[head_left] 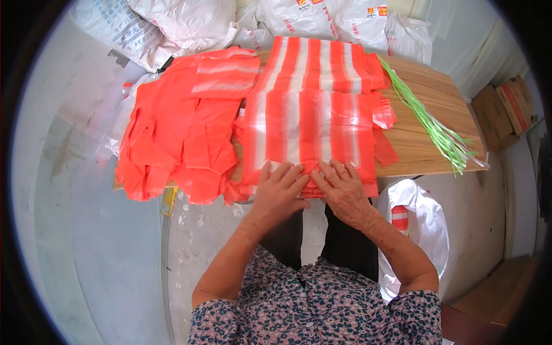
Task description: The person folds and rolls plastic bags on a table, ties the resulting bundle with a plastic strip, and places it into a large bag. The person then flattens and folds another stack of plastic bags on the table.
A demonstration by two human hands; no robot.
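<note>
Red-and-white striped plastic bags (307, 123) lie in a flat stack in front of me, folded across at mid-length. On the near edge of this stack rest my left hand (280, 192) and my right hand (344, 192), side by side. The fingers of both are stretched out over the plastic, and neither hand holds anything. Between them the red film is slightly bunched. To the left lies a loose, crumpled pile of red plastic bags (190, 123), with some white stripes on its far part.
The wooden table (428, 98) bears everything. A bundle of green plastic strips (428, 118) lies at its right. Stuffed white sacks (195, 23) stand behind. An open white sack (428, 224) with striped bags inside is at my right knee. Cardboard boxes (497, 118) stand far right.
</note>
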